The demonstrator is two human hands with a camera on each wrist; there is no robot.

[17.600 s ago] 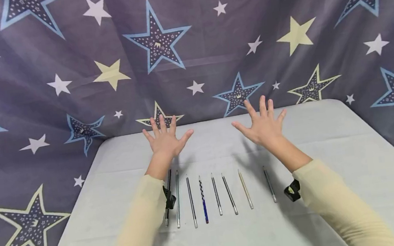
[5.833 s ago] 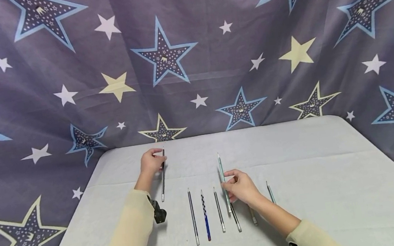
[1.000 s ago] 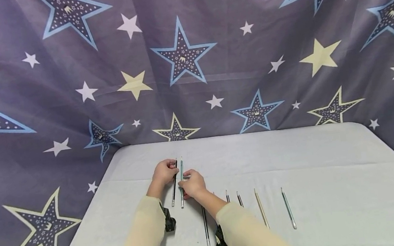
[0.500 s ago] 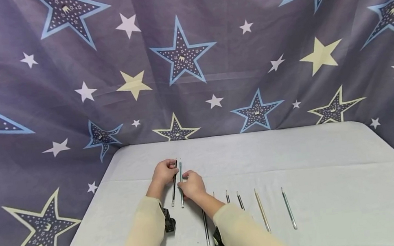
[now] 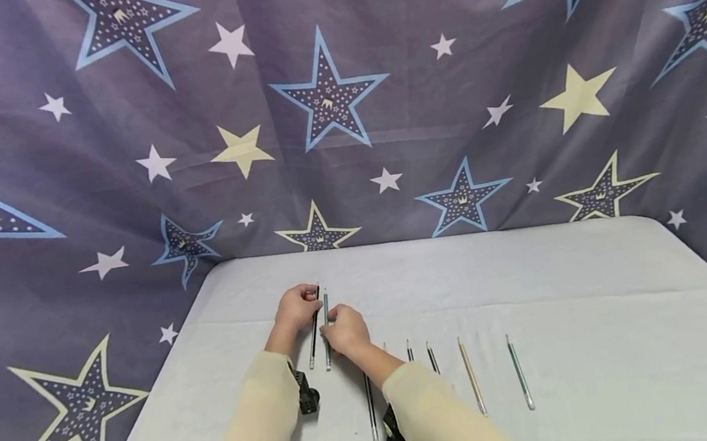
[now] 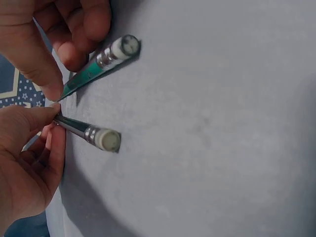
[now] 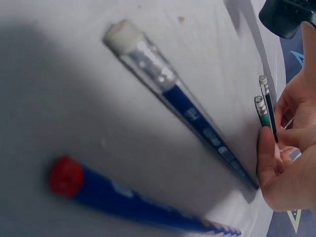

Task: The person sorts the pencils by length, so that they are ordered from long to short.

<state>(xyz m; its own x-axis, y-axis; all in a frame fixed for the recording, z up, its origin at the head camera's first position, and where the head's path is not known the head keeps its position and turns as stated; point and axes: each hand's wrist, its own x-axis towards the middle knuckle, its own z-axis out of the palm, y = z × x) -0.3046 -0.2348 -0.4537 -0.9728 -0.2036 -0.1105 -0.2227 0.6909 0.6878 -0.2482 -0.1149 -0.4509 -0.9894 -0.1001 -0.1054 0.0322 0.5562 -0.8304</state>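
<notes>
Toward the back left of the table, my left hand pinches a black pencil between thumb and fingers. Right beside it, my right hand grips a green pencil nearly parallel to the black one, with a narrow gap between them. Both have their eraser ends toward me. The left wrist view shows the black pencil's eraser and the green pencil's eraser close to the white cloth. Under the right forearm lie a navy pencil and a blue patterned pencil with a red end.
Farther right on the white-covered table lie a gold pencil and another green pencil. Two dark pencils, one of them a black pencil, are partly hidden by the right sleeve. A star-patterned curtain hangs behind the table.
Earlier both hands were spread above a row of pencils. Since then the left picked up the black pencil, and the right brought the green one leftward beside it. The last second shows almost no movement.
</notes>
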